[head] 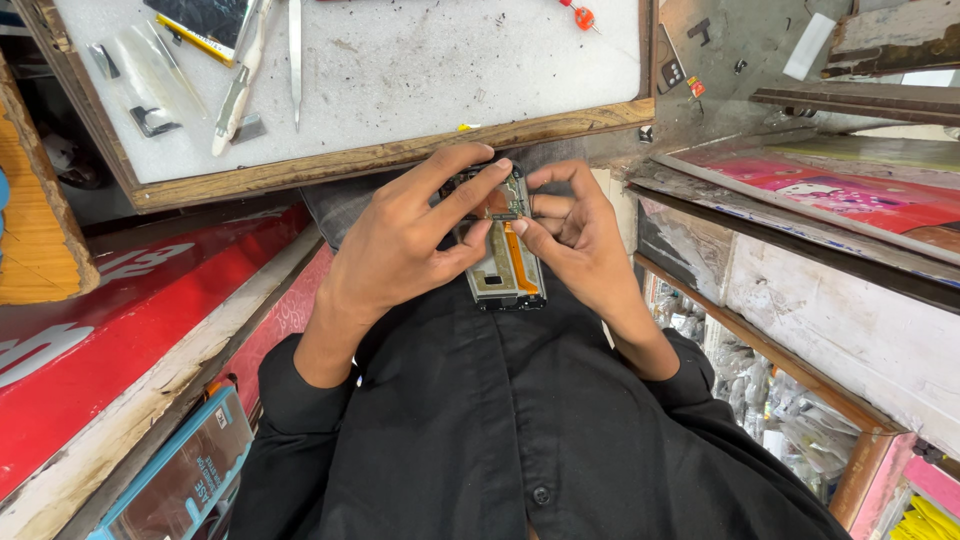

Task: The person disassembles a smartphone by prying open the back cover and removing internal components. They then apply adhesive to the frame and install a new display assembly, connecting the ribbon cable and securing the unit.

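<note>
An opened smartphone (507, 268) with its back cover off, showing a circuit board and an orange flex cable, is held over my lap between both hands. My left hand (400, 240) grips its left side, with the index finger curled over the top end and the thumb pressing on the inner frame. My right hand (582, 240) holds the right edge, its thumb tip resting by the orange cable and its fingers curled behind the phone. I wear a black long-sleeved shirt.
A wood-framed white work board (400, 70) lies beyond the hands with tweezers (295, 60), a white-handled tool (238, 85) and a red-tipped screwdriver (582, 16). A red counter (130, 310) runs along the left. Shelves with plastic packets (760, 390) stand at the right.
</note>
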